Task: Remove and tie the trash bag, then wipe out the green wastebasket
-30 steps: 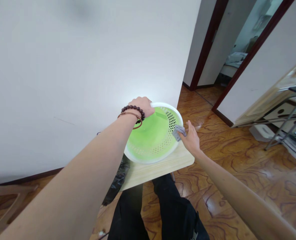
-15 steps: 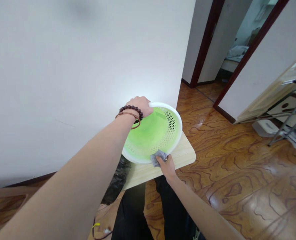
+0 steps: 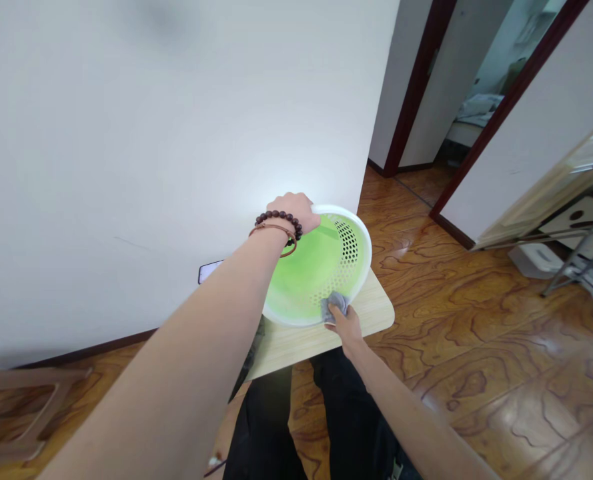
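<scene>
A round colander [image 3: 306, 273] with a green inside and a white rim rests on a small light-wood table [image 3: 373, 313]. My left hand [image 3: 293, 208] is closed over the colander's far rim; a beaded bracelet and a brown band circle that wrist. Between the fingers and thumb of my right hand [image 3: 347, 328] is a folded grey cloth [image 3: 334, 305], pressed over the near right part of the rim. My left forearm hides the colander's left side.
A phone [image 3: 209, 271] lies left of my forearm, by the white wall [image 3: 176, 133]. Part of a black plastic bag [image 3: 253, 350] shows at the table's left. A brown plastic stool [image 3: 36, 400] stands on the floor at lower left, a metal-legged frame [image 3: 576, 257] at right.
Both hands and the colander have shifted slightly right. The cloth has slid a little right and up along the near rim. The phone has come into view; less of the black bag shows.
</scene>
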Demonstrator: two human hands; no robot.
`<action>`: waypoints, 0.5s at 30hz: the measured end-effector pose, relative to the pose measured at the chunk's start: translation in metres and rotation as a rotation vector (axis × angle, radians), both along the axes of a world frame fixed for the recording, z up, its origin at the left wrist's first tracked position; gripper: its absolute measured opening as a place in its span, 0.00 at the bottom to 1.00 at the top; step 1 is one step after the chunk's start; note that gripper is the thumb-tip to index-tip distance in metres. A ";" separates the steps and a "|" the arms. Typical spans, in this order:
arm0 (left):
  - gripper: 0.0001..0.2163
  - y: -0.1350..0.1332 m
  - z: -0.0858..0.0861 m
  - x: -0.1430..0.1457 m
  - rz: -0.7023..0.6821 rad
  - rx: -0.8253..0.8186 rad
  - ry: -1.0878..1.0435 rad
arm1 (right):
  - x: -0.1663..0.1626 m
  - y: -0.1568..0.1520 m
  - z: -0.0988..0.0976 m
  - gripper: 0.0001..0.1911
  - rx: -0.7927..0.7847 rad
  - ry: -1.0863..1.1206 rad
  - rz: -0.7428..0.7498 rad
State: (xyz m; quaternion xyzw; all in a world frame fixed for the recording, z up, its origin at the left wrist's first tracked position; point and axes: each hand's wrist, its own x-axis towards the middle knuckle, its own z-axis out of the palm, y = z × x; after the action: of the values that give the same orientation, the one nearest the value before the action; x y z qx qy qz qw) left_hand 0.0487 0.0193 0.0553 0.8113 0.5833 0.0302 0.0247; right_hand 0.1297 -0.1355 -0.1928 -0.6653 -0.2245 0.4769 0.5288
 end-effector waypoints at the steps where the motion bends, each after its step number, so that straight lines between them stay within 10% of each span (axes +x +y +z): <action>1: 0.21 -0.001 0.000 0.000 0.001 0.000 0.002 | -0.015 -0.004 -0.004 0.24 0.014 0.119 -0.011; 5: 0.30 -0.002 0.002 -0.002 0.002 0.025 -0.003 | -0.026 -0.006 0.000 0.21 0.041 0.243 0.023; 15: 0.31 -0.020 0.010 -0.030 0.143 0.177 0.136 | 0.082 0.018 0.052 0.19 0.018 -0.349 0.146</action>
State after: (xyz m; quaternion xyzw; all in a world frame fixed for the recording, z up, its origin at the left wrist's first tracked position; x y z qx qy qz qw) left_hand 0.0184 -0.0011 0.0655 0.7668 0.6351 0.0283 -0.0886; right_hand 0.2115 -0.1176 -0.1407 -0.7151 -0.3647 0.3894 0.4516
